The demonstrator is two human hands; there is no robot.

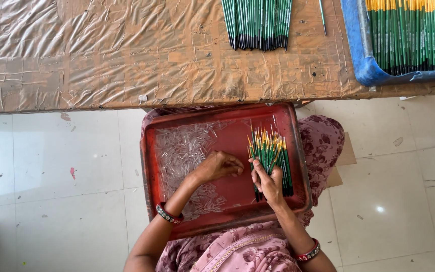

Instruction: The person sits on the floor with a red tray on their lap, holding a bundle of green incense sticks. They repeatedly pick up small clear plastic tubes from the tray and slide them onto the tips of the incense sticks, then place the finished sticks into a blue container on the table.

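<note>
Red tray (pixel 298 151): green brushes (pixel 273 156) clamped in right hand (pixel 268 181) grip; left hand (pixel 220 165) pinched, apparently on 1 clear cap (pixel 185 148). Finished rows lie beyond on surface (pixel 127 60); many caps remain.

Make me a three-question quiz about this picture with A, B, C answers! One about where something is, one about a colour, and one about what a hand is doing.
1. Where does the red tray sit?
A. on the person's lap
B. on the brown table
C. on the floor

2. What colour are the shafts of the thin brushes in the tray?
A. blue
B. green
C. white

3. What is the right hand doing?
A. lying flat and empty
B. gripping a bundle of brushes
C. resting on the table

Answers:
1 A, the tray rests on the floral-clothed lap below the table edge.
2 B, the shafts are green with yellow ends.
3 B, its fingers close around the brushes, while the left hand pinches at the clear little tubes.
</note>
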